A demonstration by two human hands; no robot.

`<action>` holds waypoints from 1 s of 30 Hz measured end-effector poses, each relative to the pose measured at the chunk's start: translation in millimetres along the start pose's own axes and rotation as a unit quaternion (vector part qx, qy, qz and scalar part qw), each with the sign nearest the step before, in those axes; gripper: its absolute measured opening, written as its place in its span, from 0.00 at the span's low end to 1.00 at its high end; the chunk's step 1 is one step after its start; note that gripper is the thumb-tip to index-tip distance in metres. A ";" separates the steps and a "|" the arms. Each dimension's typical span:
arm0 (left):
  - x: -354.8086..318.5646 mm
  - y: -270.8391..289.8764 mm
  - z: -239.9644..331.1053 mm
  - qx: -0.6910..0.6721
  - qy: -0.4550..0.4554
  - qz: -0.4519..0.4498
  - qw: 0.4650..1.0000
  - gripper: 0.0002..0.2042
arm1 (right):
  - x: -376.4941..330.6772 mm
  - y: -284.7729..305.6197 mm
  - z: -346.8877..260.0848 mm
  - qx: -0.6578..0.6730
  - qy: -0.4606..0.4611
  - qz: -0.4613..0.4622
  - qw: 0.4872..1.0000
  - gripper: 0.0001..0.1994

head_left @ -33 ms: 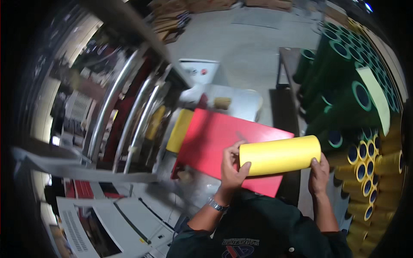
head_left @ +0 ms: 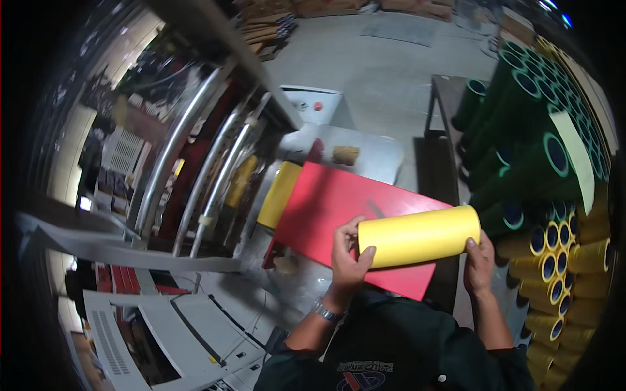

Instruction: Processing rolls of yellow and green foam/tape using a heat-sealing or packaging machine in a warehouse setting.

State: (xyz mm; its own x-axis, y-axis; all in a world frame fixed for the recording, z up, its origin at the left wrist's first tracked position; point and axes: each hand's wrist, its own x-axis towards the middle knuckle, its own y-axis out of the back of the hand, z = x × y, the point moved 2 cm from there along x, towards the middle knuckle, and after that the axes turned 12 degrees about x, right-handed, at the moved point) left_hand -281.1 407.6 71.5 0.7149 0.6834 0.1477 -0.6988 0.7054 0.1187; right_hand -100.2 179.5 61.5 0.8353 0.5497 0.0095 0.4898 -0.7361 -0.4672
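A smooth yellow cylinder, like a tube or roll (head_left: pixel 418 236), lies nearly level between my two hands, tilted slightly up to the right. My left hand (head_left: pixel 349 251) is closed on its left end, thumb in front and fingers behind. At the other end my right hand (head_left: pixel 480 259) grips it, with the thumb on the near face and the fingers partly hidden. Beneath the cylinder is a flat red board (head_left: pixel 345 205), which it partly covers. Another yellow cylinder (head_left: pixel 279 195) rests beside the board's left edge, next to the machine.
On my left stands a machine frame with metal rollers (head_left: pixel 225 179). A grey cabinet (head_left: pixel 195 332) is at lower left. Dark green tubes (head_left: pixel 486 156) and yellow tubes (head_left: pixel 554 260) are stacked on the right. A control box with a red button (head_left: pixel 318 105) stands beyond the board.
The cylinder and both hands sit slightly farther left in view, while the surroundings have shifted a little to the right. The grip looks the same.
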 end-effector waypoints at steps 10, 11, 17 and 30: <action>-22.8 85.6 -72.9 0.059 0.039 0.117 0.991 0.26 | 45.5 -76.7 90.6 -0.049 -0.127 -0.071 0.988 0.14; -22.6 85.6 -74.2 0.090 0.020 0.122 0.988 0.27 | 46.0 -76.4 90.5 -0.038 -0.131 -0.069 0.988 0.14; -15.8 86.4 -74.8 0.059 0.014 0.171 0.983 0.30 | 52.6 -76.7 91.5 -0.094 -0.129 -0.070 0.985 0.15; -13.9 89.0 -70.0 0.124 0.022 0.138 0.982 0.31 | 52.7 -77.4 88.9 -0.093 -0.120 -0.073 0.986 0.20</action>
State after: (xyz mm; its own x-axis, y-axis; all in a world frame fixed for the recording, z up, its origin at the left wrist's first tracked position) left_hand -351.7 474.0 11.3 0.4939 0.8536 0.1657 -0.8464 0.4283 0.3164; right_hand -116.2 300.6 19.5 0.6801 0.7166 -0.1550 0.6566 -0.6893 -0.3062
